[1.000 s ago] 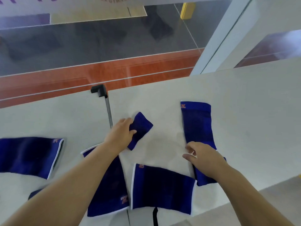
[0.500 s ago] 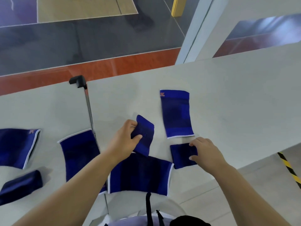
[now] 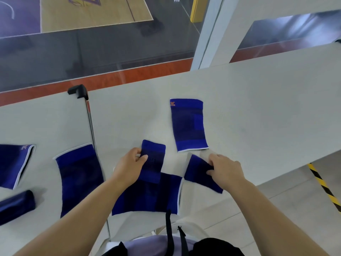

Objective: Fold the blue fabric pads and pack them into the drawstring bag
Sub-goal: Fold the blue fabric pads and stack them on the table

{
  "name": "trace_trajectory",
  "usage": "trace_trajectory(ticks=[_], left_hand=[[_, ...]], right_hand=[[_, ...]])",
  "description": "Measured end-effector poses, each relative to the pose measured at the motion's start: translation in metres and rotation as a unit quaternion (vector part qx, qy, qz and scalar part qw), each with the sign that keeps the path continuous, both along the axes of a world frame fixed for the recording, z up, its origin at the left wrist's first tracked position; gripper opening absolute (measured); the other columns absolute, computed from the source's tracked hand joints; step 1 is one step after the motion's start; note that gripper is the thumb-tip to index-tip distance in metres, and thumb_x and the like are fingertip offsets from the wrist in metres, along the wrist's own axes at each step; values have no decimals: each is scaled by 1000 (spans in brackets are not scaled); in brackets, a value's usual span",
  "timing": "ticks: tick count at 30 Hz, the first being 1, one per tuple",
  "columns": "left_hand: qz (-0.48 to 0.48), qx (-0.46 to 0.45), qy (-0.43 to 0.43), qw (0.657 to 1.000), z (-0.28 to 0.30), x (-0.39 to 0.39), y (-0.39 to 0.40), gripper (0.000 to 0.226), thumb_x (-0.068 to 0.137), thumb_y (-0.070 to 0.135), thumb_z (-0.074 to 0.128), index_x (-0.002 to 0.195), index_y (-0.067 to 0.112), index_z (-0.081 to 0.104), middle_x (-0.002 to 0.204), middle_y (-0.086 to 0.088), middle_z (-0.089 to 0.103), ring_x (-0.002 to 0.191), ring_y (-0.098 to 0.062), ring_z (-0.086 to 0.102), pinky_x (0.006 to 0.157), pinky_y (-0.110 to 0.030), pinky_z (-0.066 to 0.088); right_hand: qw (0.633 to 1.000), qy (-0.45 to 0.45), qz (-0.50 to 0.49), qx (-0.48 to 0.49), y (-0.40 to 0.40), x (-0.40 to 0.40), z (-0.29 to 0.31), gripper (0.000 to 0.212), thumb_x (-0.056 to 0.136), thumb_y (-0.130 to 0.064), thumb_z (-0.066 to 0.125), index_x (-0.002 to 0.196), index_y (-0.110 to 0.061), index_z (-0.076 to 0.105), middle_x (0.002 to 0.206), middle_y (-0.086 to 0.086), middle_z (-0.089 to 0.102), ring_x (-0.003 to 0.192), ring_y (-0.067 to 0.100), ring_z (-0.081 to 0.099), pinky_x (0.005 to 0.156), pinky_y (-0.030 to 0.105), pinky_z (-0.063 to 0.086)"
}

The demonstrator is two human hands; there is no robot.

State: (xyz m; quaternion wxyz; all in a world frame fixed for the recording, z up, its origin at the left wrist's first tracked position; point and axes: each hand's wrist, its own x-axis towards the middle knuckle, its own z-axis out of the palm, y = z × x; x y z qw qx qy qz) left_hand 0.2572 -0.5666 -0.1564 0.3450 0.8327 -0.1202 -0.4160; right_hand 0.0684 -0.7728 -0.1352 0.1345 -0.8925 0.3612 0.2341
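Several blue fabric pads lie on a pale table (image 3: 258,111). My left hand (image 3: 129,167) pinches a small folded pad (image 3: 154,159) by its left edge, over a wide flat pad (image 3: 147,196) at the near edge. My right hand (image 3: 224,170) grips another small folded pad (image 3: 199,172) just right of it. A long flat pad (image 3: 188,124) lies farther back. Another flat pad (image 3: 79,176) sits to the left, one more (image 3: 13,163) at the far left, and a rolled pad (image 3: 15,206) at the lower left. No drawstring bag is visible.
A black clamp (image 3: 78,91) with a thin rod sits at the table's seam on the far edge. Beyond the table is glass over a sports court. Black straps (image 3: 168,230) hang from my chest at the bottom. Yellow-black floor tape (image 3: 324,187) runs on the right.
My view shifted and both hands moved nearer. The left hand pulled its small folded pad back over the wide pad. The right hand closed on a second small folded pad and tilted it.
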Motion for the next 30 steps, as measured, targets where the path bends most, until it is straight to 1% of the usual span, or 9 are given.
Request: trace_trajectory(ticks=[5,10,14,16,19,22,24,27,30], left_hand=[[12,-15,5,1000,6,0,-2,17,96,23,48,88,37,52,92,3,70,81,-20,68,79,-46,57],[40,-29,21,999,5,6,2,18,95,17,50,88,34,53,99,-1,69,90,-22,67,84,-50,56],[86,-40,63,993,8,10,5,17,96,14,46,90,29,54,99,-3,68,89,-27,67,82,-53,56],[110,-47,87,989,11,10,5,19,96,11,43,90,24,55,92,-4,66,83,-28,65,82,-53,56],[167,-56,138,975,13,9,6,22,97,9,39,89,20,57,89,-9,61,78,-26,58,83,-53,54],[216,-75,189,955,19,7,10,21,99,25,40,95,19,59,100,-12,64,90,-32,63,86,-52,55],[221,-84,206,950,22,5,11,30,98,38,40,104,18,61,103,-11,67,94,-31,65,79,-46,58],[182,-69,160,968,22,3,14,23,96,28,50,109,12,59,99,-8,68,95,-28,66,82,-46,58],[150,-47,117,981,21,3,19,13,94,19,53,106,18,58,99,-5,69,95,-25,66,88,-51,55]], right_hand=[[993,-88,-61,58,-5,-8,16,2,90,-24,56,90,-26,55,89,-7,59,81,18,55,64,30,41],[943,-229,-173,166,-8,4,36,5,88,-18,61,87,-23,61,87,-7,67,79,14,61,63,26,46],[905,-275,-196,259,4,33,42,7,87,-11,64,92,-15,62,90,2,68,83,20,65,68,30,54],[889,-279,-198,305,17,51,41,8,86,-8,65,91,-14,62,90,7,70,82,24,68,73,36,58],[869,-275,-191,366,40,77,36,13,86,-5,65,87,-17,62,90,6,71,79,21,68,66,27,55],[863,-251,-188,396,61,99,23,12,86,-5,66,93,-14,63,94,6,71,83,22,69,68,26,54],[864,-226,-199,403,71,107,9,14,85,-6,67,97,-10,62,96,9,71,85,24,69,71,32,57],[878,-191,-208,387,81,110,-10,17,81,-12,73,92,-12,60,94,11,71,89,29,69,81,46,58],[903,-164,-178,356,87,109,-13,22,82,-23,72,94,-12,59,95,11,69,89,28,67,80,43,57]])
